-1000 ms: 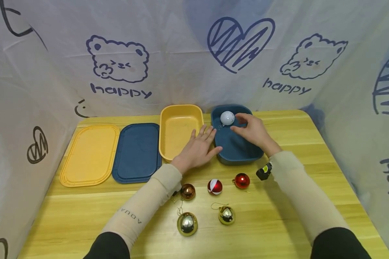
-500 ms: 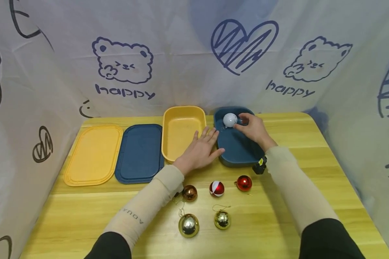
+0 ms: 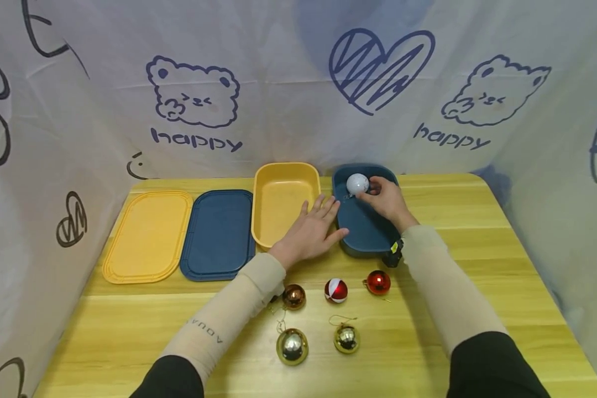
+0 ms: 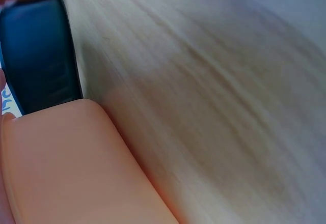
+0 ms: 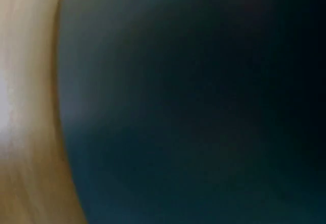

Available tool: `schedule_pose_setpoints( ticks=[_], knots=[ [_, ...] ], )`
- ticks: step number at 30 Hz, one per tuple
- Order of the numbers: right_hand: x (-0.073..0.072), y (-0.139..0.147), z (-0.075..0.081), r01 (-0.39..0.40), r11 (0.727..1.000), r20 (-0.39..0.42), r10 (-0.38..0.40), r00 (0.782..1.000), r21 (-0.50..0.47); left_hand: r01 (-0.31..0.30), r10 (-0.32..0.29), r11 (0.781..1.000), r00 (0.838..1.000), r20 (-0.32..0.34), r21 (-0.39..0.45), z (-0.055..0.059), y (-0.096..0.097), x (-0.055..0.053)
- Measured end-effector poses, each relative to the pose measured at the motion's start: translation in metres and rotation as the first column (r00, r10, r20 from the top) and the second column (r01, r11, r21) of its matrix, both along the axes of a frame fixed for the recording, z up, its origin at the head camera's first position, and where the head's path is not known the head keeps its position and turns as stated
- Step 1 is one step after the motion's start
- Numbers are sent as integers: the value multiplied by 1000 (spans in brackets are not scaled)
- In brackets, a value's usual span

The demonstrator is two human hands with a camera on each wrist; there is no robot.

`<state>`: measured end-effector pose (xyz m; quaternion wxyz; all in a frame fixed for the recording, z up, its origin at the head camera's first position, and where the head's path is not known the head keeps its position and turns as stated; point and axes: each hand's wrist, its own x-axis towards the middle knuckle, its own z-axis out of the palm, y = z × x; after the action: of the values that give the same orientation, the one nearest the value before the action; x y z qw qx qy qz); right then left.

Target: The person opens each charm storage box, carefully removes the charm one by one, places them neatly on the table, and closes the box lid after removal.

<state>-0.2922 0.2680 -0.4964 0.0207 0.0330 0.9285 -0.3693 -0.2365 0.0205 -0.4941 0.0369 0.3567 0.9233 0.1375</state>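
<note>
A white Christmas ball [image 3: 357, 184] lies in the far left part of the blue box [image 3: 365, 250]. My right hand [image 3: 388, 202] reaches into that box from the right, thumb and fingertips curled at the ball's right side. My left hand [image 3: 309, 232] has its fingers spread straight over the near right corner of the yellow box [image 3: 265, 239], fingertips at the blue box's left rim. The left wrist view shows the side of the yellow box [image 4: 76, 163] and the end of the blue box [image 4: 41, 56]. Dark blue surface [image 5: 178, 107] fills most of the right wrist view.
On the wooden table [image 3: 418, 354], nearer me, lie a brown ball [image 3: 294, 297], a red-and-white ball [image 3: 335, 290], a red ball [image 3: 378, 282] and two gold balls, one larger [image 3: 292, 346], one smaller [image 3: 346, 338]. A yellow lid [image 3: 149, 237] and blue lid [image 3: 218, 235] lie left.
My right hand has moved in, its thumb and fingers closing up to the white ball, which keeps its place in the box. The left hand stays put. The head view has shifted slightly.
</note>
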Motion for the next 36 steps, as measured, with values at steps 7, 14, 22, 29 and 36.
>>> schedule_pose_setpoints(
  ticks=[7,14,22,29,36],
  knots=[
    [-2,-2,-1,9,1000,2,-9,1000,2,1,-1,1000,1000,-8,0,-1,-1,0],
    [-2,-5,-3,10,1000,-27,-10,1000,5,-4,4,1000,1000,-5,0,-2,-1,-1],
    [-5,-7,-8,14,999,-81,-12,997,28,-9,9,1000,1000,0,2,-1,-1,0],
    [-4,-9,-8,21,998,-99,-16,995,58,-9,9,1000,1000,-3,4,0,-1,1],
    [2,-9,-2,42,999,-113,-43,993,-13,-7,7,1000,1000,-6,8,0,-1,1]
  ],
)
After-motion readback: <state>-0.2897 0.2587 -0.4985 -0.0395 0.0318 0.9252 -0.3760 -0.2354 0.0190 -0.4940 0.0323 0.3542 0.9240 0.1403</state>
